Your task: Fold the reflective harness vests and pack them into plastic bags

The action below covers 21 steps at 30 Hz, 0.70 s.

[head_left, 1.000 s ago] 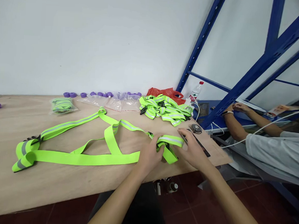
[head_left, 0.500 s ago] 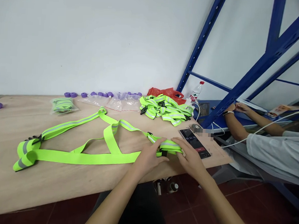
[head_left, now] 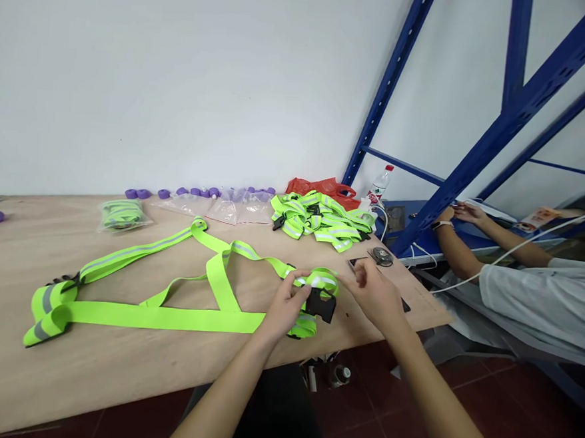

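A neon-green reflective strap vest (head_left: 165, 317) with grey stripes is spread over the wooden table, its straps forming open loops. My left hand (head_left: 286, 307) is closed on the gathered straps at its right end, thumb beside a black plastic buckle (head_left: 320, 305). At the right edge of the small rolled loop, my right hand (head_left: 376, 297) has its fingers bent and the tips at the strap; the exact pinch is partly hidden. Behind that hand lies a phone (head_left: 357, 263), mostly covered by it.
A heap of similar green vests (head_left: 320, 219) lies at the back beside a red plastic bag (head_left: 319, 186). Further left are clear bags (head_left: 233, 209), a bagged folded vest (head_left: 122, 214) and several purple rolls (head_left: 164, 194). A tape measure (head_left: 381, 255) sits near the right edge. A co-worker's arms (head_left: 458, 247) are beyond the blue rack (head_left: 478, 148).
The straps at the right end have turned into a rounder loop, bringing the black buckle into view. My right hand has lifted and curled, now covering most of the phone.
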### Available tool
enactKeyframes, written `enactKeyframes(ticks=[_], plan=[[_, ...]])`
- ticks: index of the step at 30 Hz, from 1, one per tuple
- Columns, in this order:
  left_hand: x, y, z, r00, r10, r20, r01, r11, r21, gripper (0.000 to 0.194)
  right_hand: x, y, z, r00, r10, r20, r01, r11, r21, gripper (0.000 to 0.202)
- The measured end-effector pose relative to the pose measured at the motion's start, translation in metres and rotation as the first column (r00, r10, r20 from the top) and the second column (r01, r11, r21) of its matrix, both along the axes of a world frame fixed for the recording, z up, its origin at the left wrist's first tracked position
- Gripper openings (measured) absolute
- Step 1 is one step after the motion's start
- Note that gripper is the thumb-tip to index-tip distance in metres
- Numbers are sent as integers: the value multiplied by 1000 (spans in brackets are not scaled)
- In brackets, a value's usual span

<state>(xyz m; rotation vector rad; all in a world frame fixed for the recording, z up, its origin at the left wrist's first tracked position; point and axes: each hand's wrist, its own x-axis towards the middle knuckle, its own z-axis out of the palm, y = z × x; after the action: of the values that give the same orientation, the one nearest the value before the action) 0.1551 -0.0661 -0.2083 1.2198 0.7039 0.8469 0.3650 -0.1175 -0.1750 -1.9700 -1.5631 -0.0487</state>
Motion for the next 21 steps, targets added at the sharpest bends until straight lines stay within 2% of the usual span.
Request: enactKeyframes(ticks=[2, 4, 5, 7, 9, 13, 16, 19, 21], plan=[[4, 1, -6, 995, 89, 34, -87, 994, -65, 29, -14, -15, -11, 990, 35, -134, -32, 999, 22, 35], [8, 0, -11, 990, 131, 57, -125, 987, -101, 27, -32, -29, -25, 932, 181, -313, -190, 982, 2, 30], [10, -2, -12, 990, 129, 59, -122, 987, -102, 27, -41, -34, -32, 886, 231, -402, -258, 966, -12, 38], [13, -6, -12, 992, 118, 38, -115, 991, -74, 28, -56, -38, -45, 818, 266, -510, -288, 957, 36, 60], [15, -10, -10, 991, 132, -5, -132, 991, -21, 28, -64, -34, -51, 796, 291, -532, -266, 956, 124, 63], [15, -14, -4, 992, 117, -37, -114, 991, 76, 26, -57, -19, -45, 821, 372, -433, -295, 926, 236, 44], [21, -13, -1, 997, 70, -26, -67, 993, 98, 25, -49, -10, -34, 807, 460, -371, -376, 884, 280, 32], [28, -11, 4, 996, 76, -34, -73, 993, 98, 31, -43, -3, -27, 791, 502, -350, -441, 864, 243, 33], [24, -14, 10, 992, 70, -110, -52, 987, 154, 41, -35, 2, -24, 785, 482, -389, -429, 876, 220, 37]])
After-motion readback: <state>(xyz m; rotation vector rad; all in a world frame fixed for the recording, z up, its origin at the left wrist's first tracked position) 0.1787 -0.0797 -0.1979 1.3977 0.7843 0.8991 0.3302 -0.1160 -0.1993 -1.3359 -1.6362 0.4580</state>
